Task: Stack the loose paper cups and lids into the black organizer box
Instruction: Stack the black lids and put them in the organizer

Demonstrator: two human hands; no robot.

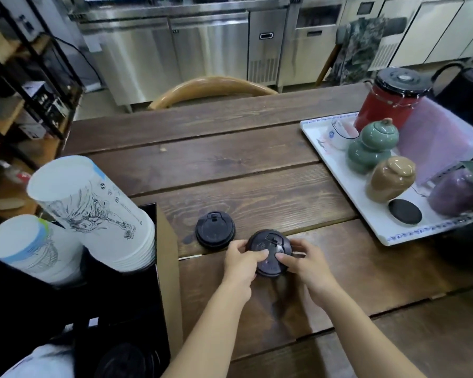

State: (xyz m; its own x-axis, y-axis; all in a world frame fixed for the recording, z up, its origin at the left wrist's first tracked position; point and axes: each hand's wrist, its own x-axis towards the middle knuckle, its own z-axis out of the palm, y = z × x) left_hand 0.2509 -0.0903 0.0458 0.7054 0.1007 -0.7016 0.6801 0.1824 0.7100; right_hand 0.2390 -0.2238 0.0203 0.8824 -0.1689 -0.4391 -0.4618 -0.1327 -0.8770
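Hands (273, 261) gripping black lid (268, 248), underside hidden

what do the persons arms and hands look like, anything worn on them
Both forearms are bare from the bottom edge of the picture up to the wrists, with no sleeves in view. The left hand and right hand wear no gloves, and no rings, watch or bracelet can be seen. Fingernails look short and unpainted.

Soft, even indoor light is falling on my surface (257, 165), casting only faint shadows. Glare is streaking the steel cabinets (175, 50) behind. The wide lens is bending the edges, and the cups (88, 208) and shelves (17, 91) are blurring.
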